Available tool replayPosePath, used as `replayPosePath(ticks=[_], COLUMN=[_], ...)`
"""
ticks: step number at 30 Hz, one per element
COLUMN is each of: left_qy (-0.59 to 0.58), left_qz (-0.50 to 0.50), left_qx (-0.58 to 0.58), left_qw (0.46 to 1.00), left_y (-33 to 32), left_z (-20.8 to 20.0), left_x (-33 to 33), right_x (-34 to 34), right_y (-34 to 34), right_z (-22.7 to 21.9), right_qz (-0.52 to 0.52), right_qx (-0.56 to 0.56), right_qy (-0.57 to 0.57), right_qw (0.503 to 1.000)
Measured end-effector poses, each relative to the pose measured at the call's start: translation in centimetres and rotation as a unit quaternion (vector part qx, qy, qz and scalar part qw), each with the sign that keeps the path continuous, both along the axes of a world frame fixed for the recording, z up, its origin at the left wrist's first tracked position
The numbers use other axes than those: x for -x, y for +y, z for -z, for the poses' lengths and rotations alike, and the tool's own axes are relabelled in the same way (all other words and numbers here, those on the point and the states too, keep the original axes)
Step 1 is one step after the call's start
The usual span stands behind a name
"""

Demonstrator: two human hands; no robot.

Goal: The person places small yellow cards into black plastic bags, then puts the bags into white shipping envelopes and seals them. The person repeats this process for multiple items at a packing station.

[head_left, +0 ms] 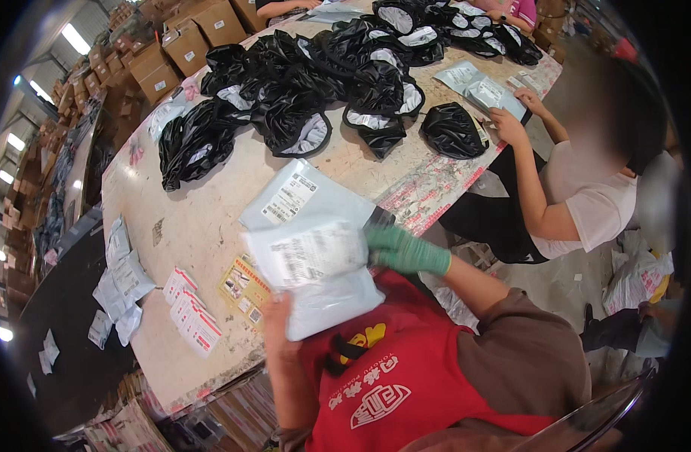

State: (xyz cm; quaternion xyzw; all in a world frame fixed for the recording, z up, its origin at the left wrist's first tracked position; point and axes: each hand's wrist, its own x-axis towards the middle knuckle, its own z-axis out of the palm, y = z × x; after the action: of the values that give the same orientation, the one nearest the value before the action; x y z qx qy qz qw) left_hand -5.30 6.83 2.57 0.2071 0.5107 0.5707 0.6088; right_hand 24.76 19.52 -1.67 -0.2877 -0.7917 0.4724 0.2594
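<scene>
A filled pale plastic mailing bag [334, 301] with a printed label is between my hands, close to my red apron. My bare left hand [279, 320] grips its left edge, slightly blurred. At its upper right edge is my right hand [409, 250], in a green knit glove, with its fingers closed on the plastic and partly smeared by motion. Just beyond, a flat grey mailing bag [308, 188] with a white label lies on the table, its near part covered by the filled bag.
Black elastic-edged covers [300, 98] are heaped across the far table [179, 233]. Red-and-white cards [189, 313] and a yellow printed sheet [244, 290] lie left. Small parcels [127, 279] rest at a dark conveyor [67, 301]. A co-worker at right handles another mailing bag [485, 92].
</scene>
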Motion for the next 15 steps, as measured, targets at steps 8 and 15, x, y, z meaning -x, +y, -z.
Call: replayPosePath(ticks=[8,15], left_qy=[0.03,0.767], left_qz=[-0.122,0.177], left_qx=[-0.29,-0.197], left_qw=[0.949,0.585], left_y=[6.3,8.3], left_z=[-3.6,4.1], left_x=[1.7,-7.9], right_x=[-5.6,-3.8], right_y=[13.8,18.3], right_z=[-2.7,-2.0], right_qz=[0.41,0.261], right_qx=[-0.306,-0.206], right_qy=[-0.238,-0.097], right_qw=[0.826,0.938])
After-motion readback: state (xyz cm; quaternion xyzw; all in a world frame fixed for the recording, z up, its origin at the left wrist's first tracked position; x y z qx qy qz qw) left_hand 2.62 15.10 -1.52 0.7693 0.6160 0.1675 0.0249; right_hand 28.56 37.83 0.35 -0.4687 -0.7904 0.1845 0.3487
